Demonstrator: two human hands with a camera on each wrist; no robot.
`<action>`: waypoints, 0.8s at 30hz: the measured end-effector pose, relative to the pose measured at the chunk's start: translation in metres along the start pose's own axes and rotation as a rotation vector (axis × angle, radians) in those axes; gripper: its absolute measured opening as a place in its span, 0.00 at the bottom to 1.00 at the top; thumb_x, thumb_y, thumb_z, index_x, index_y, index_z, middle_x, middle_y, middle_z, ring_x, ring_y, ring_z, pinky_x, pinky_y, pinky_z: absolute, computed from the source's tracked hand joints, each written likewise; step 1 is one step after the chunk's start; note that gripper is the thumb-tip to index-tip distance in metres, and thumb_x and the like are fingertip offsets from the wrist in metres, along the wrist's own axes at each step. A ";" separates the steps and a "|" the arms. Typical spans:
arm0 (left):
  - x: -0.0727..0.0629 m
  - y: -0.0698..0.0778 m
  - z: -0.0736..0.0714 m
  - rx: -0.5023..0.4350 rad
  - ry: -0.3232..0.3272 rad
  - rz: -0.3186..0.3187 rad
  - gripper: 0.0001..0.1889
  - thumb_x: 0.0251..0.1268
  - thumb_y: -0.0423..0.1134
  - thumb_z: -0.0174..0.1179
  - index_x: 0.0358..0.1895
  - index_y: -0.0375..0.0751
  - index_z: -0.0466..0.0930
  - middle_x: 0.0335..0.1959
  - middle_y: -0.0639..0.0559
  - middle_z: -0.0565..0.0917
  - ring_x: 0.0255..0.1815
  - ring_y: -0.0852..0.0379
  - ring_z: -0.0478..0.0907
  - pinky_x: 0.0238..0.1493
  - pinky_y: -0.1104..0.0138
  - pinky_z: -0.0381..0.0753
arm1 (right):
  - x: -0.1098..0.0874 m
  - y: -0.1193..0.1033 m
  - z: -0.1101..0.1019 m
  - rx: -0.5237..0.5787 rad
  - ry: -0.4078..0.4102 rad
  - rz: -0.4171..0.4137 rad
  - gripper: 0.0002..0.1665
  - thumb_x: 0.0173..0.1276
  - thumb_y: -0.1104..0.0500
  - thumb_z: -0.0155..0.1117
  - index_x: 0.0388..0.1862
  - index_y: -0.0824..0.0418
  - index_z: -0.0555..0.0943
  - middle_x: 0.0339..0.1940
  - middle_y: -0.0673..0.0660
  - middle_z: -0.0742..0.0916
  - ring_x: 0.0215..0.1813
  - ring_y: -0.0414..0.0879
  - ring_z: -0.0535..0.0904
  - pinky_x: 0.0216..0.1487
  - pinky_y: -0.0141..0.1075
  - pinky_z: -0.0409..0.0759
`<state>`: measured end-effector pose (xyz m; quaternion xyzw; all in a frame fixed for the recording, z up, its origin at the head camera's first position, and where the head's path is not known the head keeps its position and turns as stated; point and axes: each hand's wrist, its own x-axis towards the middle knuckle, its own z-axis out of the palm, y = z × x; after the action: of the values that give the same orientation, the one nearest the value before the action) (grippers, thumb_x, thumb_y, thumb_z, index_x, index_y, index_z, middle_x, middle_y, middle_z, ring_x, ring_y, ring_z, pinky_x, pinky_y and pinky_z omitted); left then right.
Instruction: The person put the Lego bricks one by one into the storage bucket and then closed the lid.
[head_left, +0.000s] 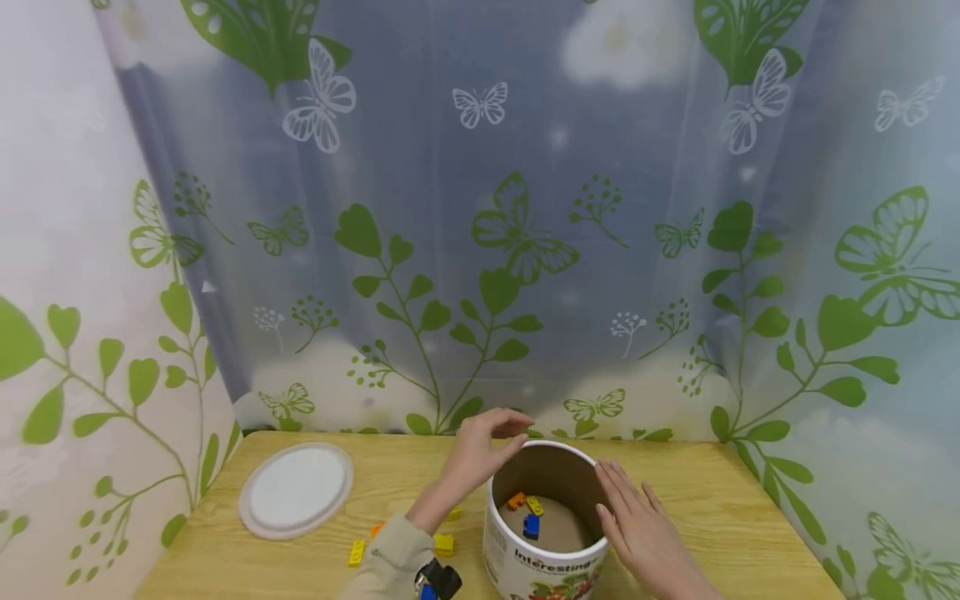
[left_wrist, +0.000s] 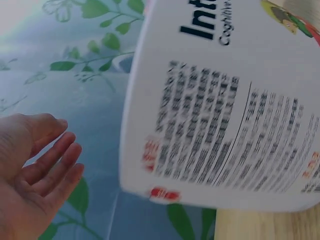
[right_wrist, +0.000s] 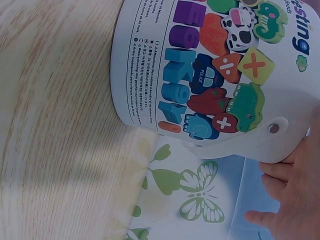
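Observation:
A white printed bucket (head_left: 501, 537) stands upright on the table, its top uncovered. On its floor lie an orange block (head_left: 516, 501), a yellow block (head_left: 534, 505) and a blue block (head_left: 532, 526). My left hand (head_left: 487, 450) is by the far left of the rim, fingers loosely bent and holding nothing. The left wrist view shows that hand (left_wrist: 37, 175) apart from the bucket wall (left_wrist: 225, 125). Along the right rim my right hand (head_left: 637, 525) lies with its fingers extended. In the right wrist view its fingers touch the bucket (right_wrist: 215, 75) beside the white handle (right_wrist: 240, 142).
A round white lid (head_left: 300, 487) lies at the table's left. Between lid and bucket are several loose blocks, among them a yellow block (head_left: 356, 552) and another yellow block (head_left: 444, 544), partly behind my left forearm. A patterned curtain (head_left: 480, 333) hangs behind the wooden table (head_left: 720, 500).

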<state>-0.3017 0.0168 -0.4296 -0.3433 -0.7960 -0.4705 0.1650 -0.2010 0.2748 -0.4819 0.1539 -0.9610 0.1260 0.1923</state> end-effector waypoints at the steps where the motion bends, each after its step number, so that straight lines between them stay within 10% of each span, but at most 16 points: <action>1: -0.001 -0.002 -0.003 -0.001 0.010 0.003 0.10 0.68 0.33 0.67 0.50 0.40 0.87 0.47 0.50 0.88 0.46 0.54 0.86 0.49 0.64 0.87 | 0.000 0.000 -0.001 0.003 -0.004 0.003 0.31 0.80 0.53 0.53 0.77 0.63 0.66 0.77 0.60 0.70 0.77 0.57 0.65 0.72 0.64 0.64; 24: -0.074 -0.056 -0.075 0.012 0.128 -0.326 0.11 0.67 0.34 0.68 0.51 0.42 0.86 0.48 0.47 0.88 0.48 0.48 0.85 0.53 0.51 0.85 | 0.000 0.000 0.001 0.003 0.016 -0.019 0.31 0.80 0.53 0.53 0.77 0.64 0.66 0.77 0.61 0.71 0.76 0.59 0.66 0.71 0.65 0.65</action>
<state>-0.2927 -0.0950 -0.4711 -0.1780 -0.8318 -0.5070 0.1390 -0.2014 0.2741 -0.4830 0.1625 -0.9576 0.1269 0.2010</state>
